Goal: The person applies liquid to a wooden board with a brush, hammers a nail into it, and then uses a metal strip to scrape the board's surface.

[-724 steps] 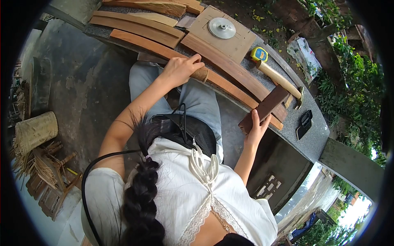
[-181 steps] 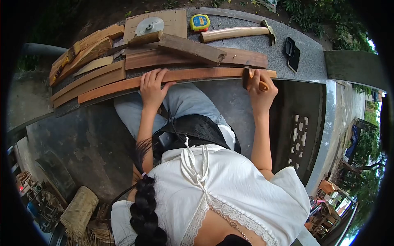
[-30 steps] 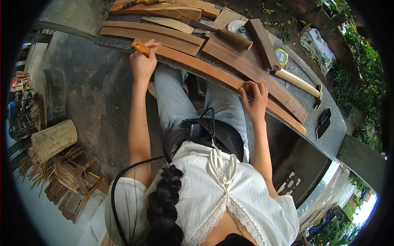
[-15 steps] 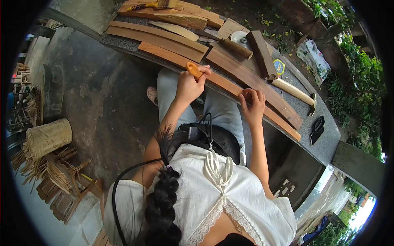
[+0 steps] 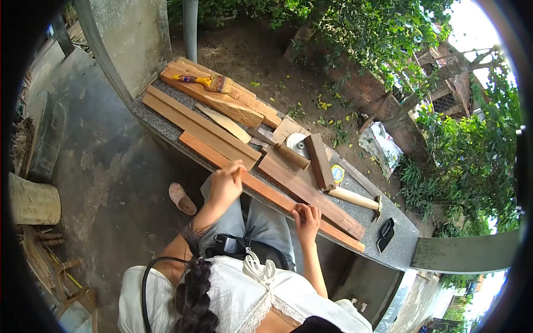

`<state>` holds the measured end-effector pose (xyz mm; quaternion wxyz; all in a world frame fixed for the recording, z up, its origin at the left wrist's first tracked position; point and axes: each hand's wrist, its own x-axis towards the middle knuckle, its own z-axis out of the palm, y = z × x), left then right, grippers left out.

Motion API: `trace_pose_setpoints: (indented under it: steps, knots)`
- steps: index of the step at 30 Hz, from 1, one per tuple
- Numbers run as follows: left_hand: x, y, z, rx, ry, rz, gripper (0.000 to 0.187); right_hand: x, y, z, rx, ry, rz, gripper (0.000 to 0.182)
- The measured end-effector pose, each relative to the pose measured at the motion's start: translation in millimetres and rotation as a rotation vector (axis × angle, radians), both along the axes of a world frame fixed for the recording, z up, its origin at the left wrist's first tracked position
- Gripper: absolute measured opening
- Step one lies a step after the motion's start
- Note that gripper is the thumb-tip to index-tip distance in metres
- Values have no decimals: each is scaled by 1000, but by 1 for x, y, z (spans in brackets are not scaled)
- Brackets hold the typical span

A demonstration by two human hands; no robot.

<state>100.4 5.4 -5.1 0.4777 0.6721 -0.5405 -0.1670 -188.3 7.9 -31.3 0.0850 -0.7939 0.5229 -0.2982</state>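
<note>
Head: strip (image 5: 270,193) touched; tape label (image 5: 337,173) blurred

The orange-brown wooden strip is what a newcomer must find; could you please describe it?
Start at the long speckled stone slab and follow its edge nearest the person's lap. The orange-brown wooden strip lies along that edge, the right hand on it. Its redder colour and place closest to the lap set it apart from the browner boards beyond.
</note>
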Motion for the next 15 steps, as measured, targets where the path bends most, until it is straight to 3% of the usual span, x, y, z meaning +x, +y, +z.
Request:
trace_pose_setpoints:
  steps: [3,6,8,11,13,15]
  knots:
    - [-51,12,-13,-66,45,-247,12,3,1,1,8,-16,-35,25]
    - [-40,4,-22,-127,135,-317,13,1,0,0,17,-36,-29,25]
    - [9,-6,-22,-159,173,-211,13,-2,2,0,5,-27,-43,25]
    - [87,-12,-14,-146,-27,114,3,2,1,0,-11,-26,-25,25]
    - [98,-13,-10,-25,95,220,7,1,2,-1,-20,-14,-42,25]
    - [73,-13,-7,10,48,189,7,0,0,-2,-28,-14,-36,24]
